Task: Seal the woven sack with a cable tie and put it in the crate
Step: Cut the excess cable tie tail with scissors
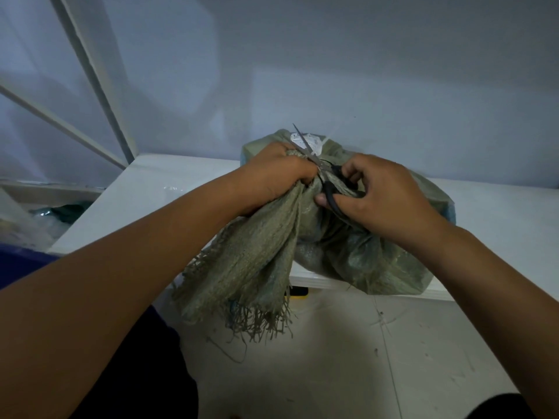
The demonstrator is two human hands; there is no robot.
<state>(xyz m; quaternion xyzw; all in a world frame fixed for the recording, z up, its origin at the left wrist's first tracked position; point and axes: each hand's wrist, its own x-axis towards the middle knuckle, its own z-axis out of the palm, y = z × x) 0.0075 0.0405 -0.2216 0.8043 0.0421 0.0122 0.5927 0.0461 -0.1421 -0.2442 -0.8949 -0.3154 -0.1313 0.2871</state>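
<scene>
Free tabletop [157, 189] left of sack [378, 255]

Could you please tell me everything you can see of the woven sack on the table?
The grey-green woven sack lies full and bulging at the front edge of the white table. The left hand grips its gathered neck, and the frayed open mouth hangs past the edge toward the floor. The right hand holds black-handled steel scissors against that neck, blades pointing up and away.

sack [332, 243] neck: covered by left hand [272, 176] | scissors [305, 146] handles: mostly under right hand [381, 195] | yellow-black item [299, 293] below surface [145, 195] edge: largely behind sack fringe, unidentifiable | clutter [60, 211] far left: blurred
</scene>
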